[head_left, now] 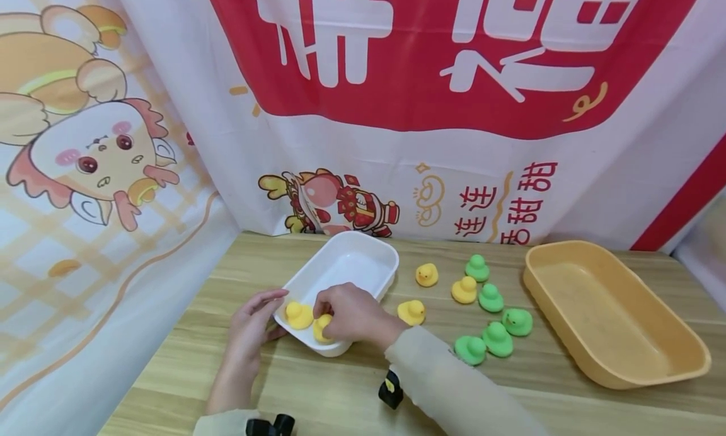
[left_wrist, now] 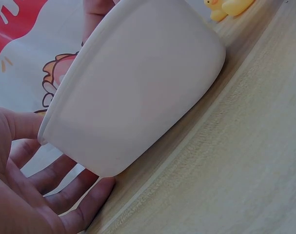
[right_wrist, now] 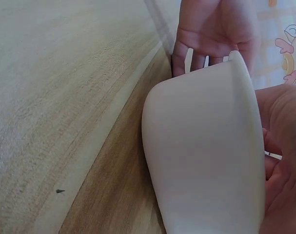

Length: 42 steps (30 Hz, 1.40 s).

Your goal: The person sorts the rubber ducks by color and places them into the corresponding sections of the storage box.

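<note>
A white plastic basin (head_left: pixel 354 266) stands on the wooden table, its outer wall (left_wrist: pixel 133 87) filling much of the left wrist view. My left hand (head_left: pixel 246 332) holds its near left end, thumb at the rim and the other fingers along the wall. Inside the basin, my right hand (head_left: pixel 357 313) pinches a yellow toy duck (head_left: pixel 321 330) close to the near end. Another yellow duck (head_left: pixel 298 316) sits just left of it in the basin. The right wrist view shows the right hand (right_wrist: pixel 286 156) past the rim, its fingertips and that duck hidden.
Right of the basin lie three loose yellow ducks (head_left: pixel 426 275) and several green ducks (head_left: pixel 497 339). An orange-yellow basin (head_left: pixel 618 376) stands farther right. Printed cloth (head_left: pixel 420 165) hangs behind the table and along its left side.
</note>
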Each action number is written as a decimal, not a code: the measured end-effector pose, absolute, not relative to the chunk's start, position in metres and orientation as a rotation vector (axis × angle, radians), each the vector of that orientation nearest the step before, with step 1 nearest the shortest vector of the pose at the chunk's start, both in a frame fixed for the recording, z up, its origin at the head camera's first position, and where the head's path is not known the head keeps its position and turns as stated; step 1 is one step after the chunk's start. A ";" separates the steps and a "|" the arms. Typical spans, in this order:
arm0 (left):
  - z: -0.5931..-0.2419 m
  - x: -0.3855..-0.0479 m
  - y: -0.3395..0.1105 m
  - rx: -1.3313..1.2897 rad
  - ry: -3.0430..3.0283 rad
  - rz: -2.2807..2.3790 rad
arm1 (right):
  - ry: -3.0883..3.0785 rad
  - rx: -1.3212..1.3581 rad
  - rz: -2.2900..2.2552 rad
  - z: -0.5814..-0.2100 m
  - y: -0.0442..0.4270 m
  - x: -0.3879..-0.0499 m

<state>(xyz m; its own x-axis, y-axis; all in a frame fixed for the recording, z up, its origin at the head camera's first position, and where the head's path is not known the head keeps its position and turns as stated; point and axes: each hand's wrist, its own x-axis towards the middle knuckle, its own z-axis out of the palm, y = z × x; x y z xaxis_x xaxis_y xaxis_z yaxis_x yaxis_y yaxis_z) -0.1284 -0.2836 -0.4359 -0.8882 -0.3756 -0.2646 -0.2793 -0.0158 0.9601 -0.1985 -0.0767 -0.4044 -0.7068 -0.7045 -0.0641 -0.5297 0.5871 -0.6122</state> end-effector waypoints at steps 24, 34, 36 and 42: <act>-0.440 -0.128 -0.286 0.739 -2.178 -2.048 | 2.422 -0.686 -1.654 -0.384 0.011 -0.175; -0.442 -0.128 -0.289 0.744 -2.174 -2.057 | 2.489 -0.301 -1.787 -0.405 0.054 -0.171; -0.441 -0.128 -0.288 0.738 -2.178 -2.059 | 2.488 -0.255 -1.797 -0.408 0.060 -0.173; -0.439 -0.131 -0.287 0.724 -2.195 -2.055 | 2.476 -0.170 -1.817 -0.414 0.073 -0.179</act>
